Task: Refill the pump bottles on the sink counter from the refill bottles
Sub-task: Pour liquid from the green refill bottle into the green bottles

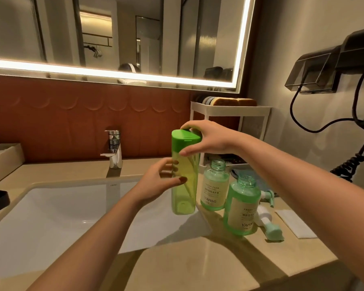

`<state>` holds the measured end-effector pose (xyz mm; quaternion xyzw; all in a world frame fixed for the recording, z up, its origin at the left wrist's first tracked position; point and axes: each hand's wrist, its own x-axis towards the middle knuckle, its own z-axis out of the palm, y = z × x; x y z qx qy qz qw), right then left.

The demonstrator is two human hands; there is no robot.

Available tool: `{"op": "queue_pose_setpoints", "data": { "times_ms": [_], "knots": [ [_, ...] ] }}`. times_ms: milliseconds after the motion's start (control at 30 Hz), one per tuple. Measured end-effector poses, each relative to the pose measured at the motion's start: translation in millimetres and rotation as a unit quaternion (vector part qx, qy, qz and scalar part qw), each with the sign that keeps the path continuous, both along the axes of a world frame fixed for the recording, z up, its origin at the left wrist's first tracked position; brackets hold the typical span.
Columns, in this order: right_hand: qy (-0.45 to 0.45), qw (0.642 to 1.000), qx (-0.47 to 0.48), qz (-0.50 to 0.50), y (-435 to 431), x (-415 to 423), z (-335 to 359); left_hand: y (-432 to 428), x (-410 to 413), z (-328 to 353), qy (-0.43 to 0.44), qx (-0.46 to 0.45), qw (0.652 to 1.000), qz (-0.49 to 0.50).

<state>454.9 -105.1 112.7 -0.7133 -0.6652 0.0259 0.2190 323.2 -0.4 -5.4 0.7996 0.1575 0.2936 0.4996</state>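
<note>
A tall green refill bottle with a bright green cap is held upright above the sink's right rim. My left hand grips its body from the left. My right hand curls over the cap from the right. Just to the right, two round green pump bottles stand uncapped on the counter, one farther back and one nearer. Their two removed pump heads lie beside them, one behind the nearer bottle, the other by its base.
A white sink basin fills the left, with a chrome faucet behind it. A white shelf rack stands at the back right. A folded white cloth lies on the beige counter. A wall-mounted hair dryer trails a coiled cord.
</note>
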Motion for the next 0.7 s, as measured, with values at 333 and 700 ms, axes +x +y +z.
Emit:
{"op": "queue_pose_setpoints", "data": {
  "times_ms": [333, 700],
  "knots": [
    [-0.009, 0.998, -0.015, -0.061, 62, 89, 5, 47, 108, 9, 0.008, 0.013, 0.998, 0.067],
    [-0.044, 0.991, -0.052, -0.114, 87, 139, -18, 66, 162, -15, 0.041, -0.020, 0.996, 0.081]
  ]
}}
